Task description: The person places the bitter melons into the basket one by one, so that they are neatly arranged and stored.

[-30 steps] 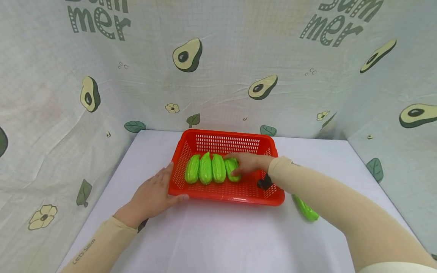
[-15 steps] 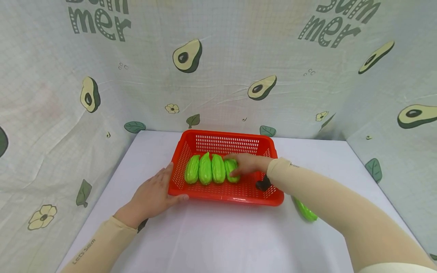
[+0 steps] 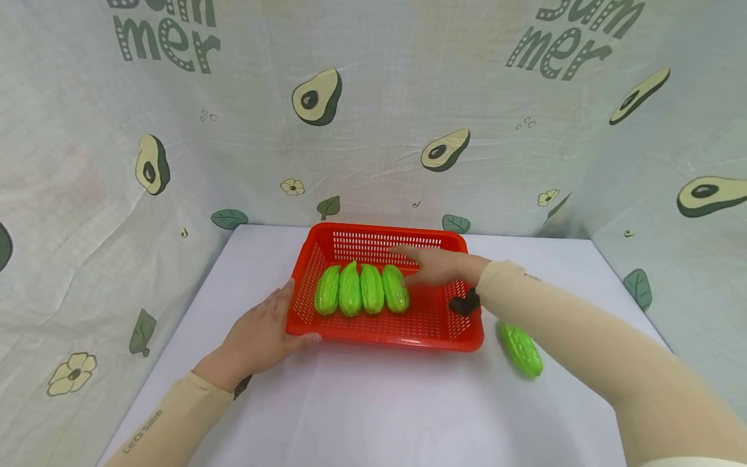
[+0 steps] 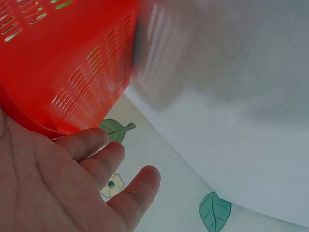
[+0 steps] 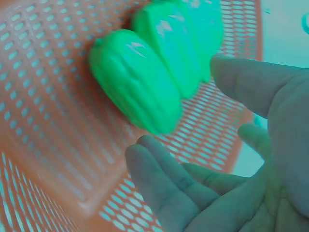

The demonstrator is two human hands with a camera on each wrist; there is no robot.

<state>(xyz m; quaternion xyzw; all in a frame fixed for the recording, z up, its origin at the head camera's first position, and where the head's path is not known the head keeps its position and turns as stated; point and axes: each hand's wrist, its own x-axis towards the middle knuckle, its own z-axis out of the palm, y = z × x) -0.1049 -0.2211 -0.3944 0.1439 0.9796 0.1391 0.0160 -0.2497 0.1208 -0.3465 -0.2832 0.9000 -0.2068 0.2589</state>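
Several bright green bitter melons lie side by side in the left part of the red plastic basket (image 3: 397, 340). Just right of the rightmost bitter melon (image 3: 395, 292), my right hand (image 3: 436, 266) hovers over the basket with fingers extended and spread. In the right wrist view a gap shows between that hand (image 5: 227, 203) and the nearest bitter melon (image 5: 137, 82); nothing is held. My left hand (image 3: 257, 337) rests against the basket's left side, fingers straight and thumb by the front corner. Another bitter melon (image 3: 521, 350) lies outside, right of the basket.
The basket stands on a white table (image 3: 385, 408). A printed cloth with avocados and leaves (image 3: 373, 175) rises behind and at both sides. My right forearm (image 3: 560, 331) passes over the basket's right rim and the table.
My right hand has released the rightmost bitter melon in the basket and moved up and to the right, fingers spread. More of the loose bitter melon outside shows. The left hand stays put.
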